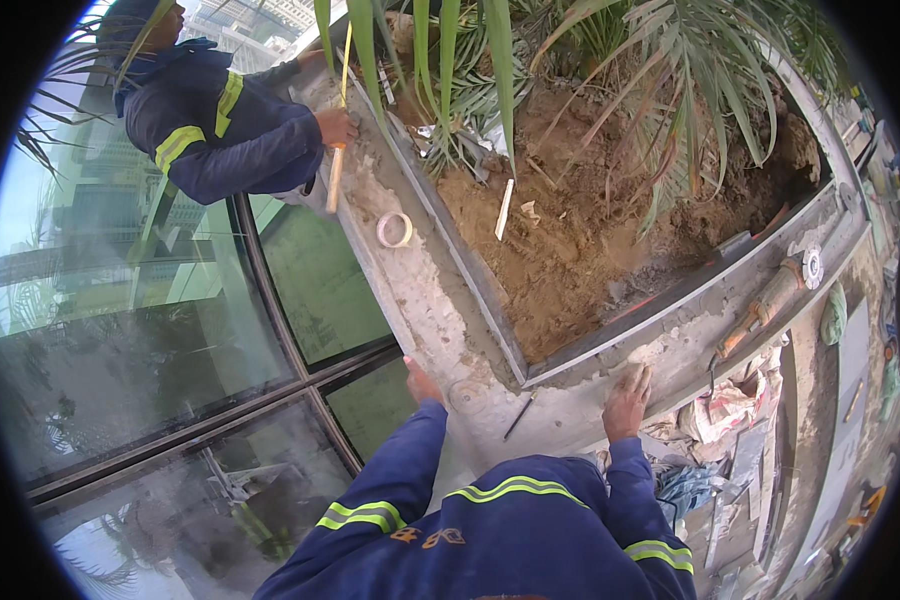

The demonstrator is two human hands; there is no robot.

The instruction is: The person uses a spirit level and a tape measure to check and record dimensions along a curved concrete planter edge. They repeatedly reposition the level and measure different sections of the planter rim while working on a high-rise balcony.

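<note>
My left hand (425,384) rests at the left edge of the concrete ledge (435,330), its fingers stretched out and holding nothing. On the ledge's right part lies my right hand (626,401), flat, fingers forward and empty. Between the two hands is a thin dark pencil-like stick (519,416) on the concrete. Farther up the ledge stands a roll of tape (394,230). An angle grinder (765,305) lies on the right-hand ledge, beyond my right hand. The ledge borders a planter of brown soil (580,240) with a grey inner rim (475,275).
At the far left a co-worker (230,130) in dark blue grips a wooden-handled tool (336,178); a yellow strip rises above that hand. Palm leaves (670,90) hang over the soil. Glass panels (140,330) fill the left. Sacks (725,405) and boards lie below right.
</note>
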